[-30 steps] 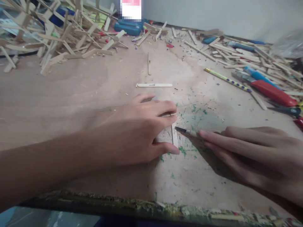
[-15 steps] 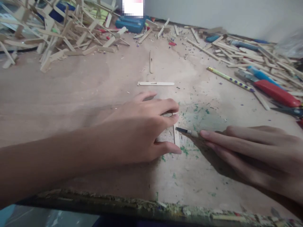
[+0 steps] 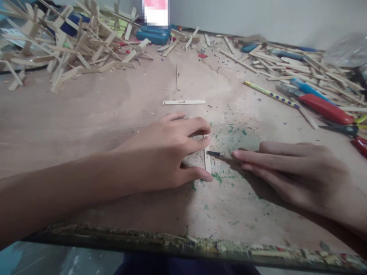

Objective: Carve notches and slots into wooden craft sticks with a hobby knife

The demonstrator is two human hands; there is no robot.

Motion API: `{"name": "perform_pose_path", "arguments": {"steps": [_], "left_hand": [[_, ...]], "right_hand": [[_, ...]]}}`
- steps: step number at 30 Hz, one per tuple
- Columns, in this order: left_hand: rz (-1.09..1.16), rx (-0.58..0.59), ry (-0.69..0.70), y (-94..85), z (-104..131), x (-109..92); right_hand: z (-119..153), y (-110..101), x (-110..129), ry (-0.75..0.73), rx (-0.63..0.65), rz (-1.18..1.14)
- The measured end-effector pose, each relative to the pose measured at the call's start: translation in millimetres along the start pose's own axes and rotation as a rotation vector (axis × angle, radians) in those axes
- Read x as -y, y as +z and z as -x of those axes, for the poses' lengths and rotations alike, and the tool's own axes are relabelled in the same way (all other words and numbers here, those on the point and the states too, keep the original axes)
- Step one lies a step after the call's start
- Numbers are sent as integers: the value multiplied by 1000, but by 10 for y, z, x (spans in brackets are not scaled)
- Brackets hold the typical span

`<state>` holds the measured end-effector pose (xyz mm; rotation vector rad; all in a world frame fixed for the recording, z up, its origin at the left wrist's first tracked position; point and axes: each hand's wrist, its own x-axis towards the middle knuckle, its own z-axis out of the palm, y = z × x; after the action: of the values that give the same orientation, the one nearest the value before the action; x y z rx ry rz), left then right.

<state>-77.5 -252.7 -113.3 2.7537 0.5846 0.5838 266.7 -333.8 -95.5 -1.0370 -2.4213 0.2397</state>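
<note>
Knife tip [image 3: 212, 153] now touching stick [image 3: 207, 162] edge, left hand [image 3: 169, 156] pinning

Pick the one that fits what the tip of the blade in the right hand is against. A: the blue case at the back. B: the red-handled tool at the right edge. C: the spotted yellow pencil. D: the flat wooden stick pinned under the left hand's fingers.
D: the right hand lays the blade against the wooden stick that the left hand presses to the board.
</note>
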Motion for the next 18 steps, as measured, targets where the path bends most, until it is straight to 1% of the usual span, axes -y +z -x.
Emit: {"name": "perform_pose_path", "arguments": {"steps": [5, 10, 14, 18], "left_hand": [[0, 36, -16, -38, -17, 10], [-2, 24, 34, -63, 0, 32], [-22, 23, 41, -83, 16, 30], [-29, 41, 33, -96, 21, 28]], "right_hand": [[-67, -52, -24, 18, 50, -84], [-181, -104, -17, -3, 87, -83], [-220, -63, -17, -44, 76, -49], [-183, -64, -11, -15, 58, -31]]}}
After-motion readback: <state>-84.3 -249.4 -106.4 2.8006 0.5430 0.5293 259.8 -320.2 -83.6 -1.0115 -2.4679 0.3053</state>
